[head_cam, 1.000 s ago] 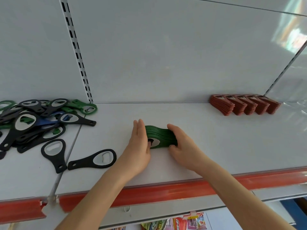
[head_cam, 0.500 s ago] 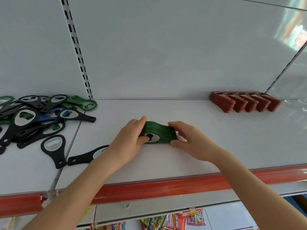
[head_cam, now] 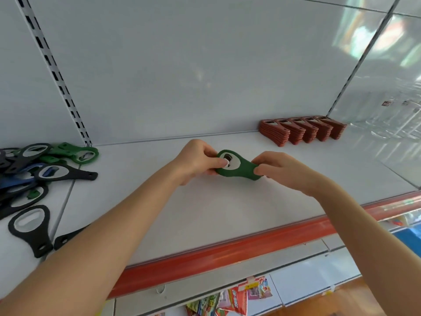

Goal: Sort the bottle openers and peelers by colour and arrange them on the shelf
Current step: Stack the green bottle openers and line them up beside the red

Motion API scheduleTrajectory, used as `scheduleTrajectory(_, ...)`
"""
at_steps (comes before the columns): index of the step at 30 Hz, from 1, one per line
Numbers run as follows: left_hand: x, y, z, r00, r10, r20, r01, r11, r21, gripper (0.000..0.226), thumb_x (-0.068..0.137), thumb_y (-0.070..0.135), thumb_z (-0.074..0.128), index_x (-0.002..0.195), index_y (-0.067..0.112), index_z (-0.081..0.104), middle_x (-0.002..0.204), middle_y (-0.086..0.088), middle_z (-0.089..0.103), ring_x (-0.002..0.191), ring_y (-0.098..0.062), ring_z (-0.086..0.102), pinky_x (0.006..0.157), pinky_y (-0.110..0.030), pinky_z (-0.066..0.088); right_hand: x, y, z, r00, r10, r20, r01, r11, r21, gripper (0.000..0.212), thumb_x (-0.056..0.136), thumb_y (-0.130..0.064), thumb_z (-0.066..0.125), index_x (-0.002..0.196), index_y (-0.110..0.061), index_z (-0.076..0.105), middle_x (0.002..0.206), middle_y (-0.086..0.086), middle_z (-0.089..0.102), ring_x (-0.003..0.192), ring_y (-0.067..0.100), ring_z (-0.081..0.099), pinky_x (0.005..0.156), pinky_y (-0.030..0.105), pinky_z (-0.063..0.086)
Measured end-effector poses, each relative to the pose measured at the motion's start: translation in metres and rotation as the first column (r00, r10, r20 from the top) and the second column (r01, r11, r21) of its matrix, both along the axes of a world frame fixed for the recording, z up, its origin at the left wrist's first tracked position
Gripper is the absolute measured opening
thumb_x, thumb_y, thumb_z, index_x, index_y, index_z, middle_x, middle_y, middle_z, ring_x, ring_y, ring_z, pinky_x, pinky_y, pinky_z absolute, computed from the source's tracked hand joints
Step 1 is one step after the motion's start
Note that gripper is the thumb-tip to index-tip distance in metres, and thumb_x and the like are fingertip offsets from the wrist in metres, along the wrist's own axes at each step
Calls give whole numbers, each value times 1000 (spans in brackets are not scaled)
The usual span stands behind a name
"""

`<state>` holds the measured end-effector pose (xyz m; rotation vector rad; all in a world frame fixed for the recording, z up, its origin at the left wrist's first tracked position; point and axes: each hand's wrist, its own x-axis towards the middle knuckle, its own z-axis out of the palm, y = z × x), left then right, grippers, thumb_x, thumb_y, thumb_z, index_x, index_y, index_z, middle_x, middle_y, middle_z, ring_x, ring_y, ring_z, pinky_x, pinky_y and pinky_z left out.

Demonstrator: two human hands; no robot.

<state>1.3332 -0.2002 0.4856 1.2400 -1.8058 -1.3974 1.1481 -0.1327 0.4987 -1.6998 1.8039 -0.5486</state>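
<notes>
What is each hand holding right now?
Left hand: closed, gripping the head end of the green bottle opener stack.
Right hand: closed, pinching the same stack's handle end.

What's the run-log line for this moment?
left hand: grips green opener stack head end | right hand: pinches handle end | red stacks: rear right | unsorted pile: left

Around the green openers (head_cam: 242,171) held mid-shelf I saw bare shelf (head_cam: 227,221); the mixed pile (head_cam: 29,176) blocked the left, red stacks (head_cam: 303,131) the back right.
</notes>
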Motion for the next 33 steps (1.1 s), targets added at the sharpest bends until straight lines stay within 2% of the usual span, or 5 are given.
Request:
scheduleTrajectory(8,-27,-22,-4,991,-8,137,18,997,-76,22,78,13,72,91,-4,69,92,-21,69,80,-29,66,83,-40,54,-13,4,-21,992,-116,-40,105,971,-214,33,96,-19,43,128,-17,49,107,-4,56,96,12,53,79,21,38)
scheduleTrajectory(15,-28,-23,-15,986,48,162,-9,972,-233,26,79,23,70,81,-3,69,84,-26,68,77,-36,65,81,-49,52,-19,0,-29,992,-74,-98,43,957,-287,33,97,-23,42,129,-21,50,105,-5,59,93,11,54,76,19,38)
scheduleTrajectory(22,-19,-15,-23,968,103,229,4,907,-422,20,91,15,50,90,2,65,87,-12,66,86,-25,60,74,-27,43,-21,-4,-36,990,-75,-121,42,967,-253,60,82,-15,67,135,-22,40,105,5,61,89,22,59,86,34,50)
scheduleTrajectory(27,-4,-13,-41,886,151,439,143,812,-566,32,94,18,48,119,-1,55,122,-16,54,115,-29,47,92,-28,32,-19,-3,-39,980,-131,-150,86,957,-277,49,85,-16,63,130,-15,43,97,0,55,76,16,52,73,23,41)
scheduleTrajectory(33,-5,-9,-54,843,186,505,193,771,-607,62,88,43,26,107,-6,57,112,-21,55,111,-31,48,94,-33,32,-23,-10,-40,941,-308,-141,256,918,-302,32,87,-13,58,117,-6,48,93,5,53,79,18,48,65,26,36)
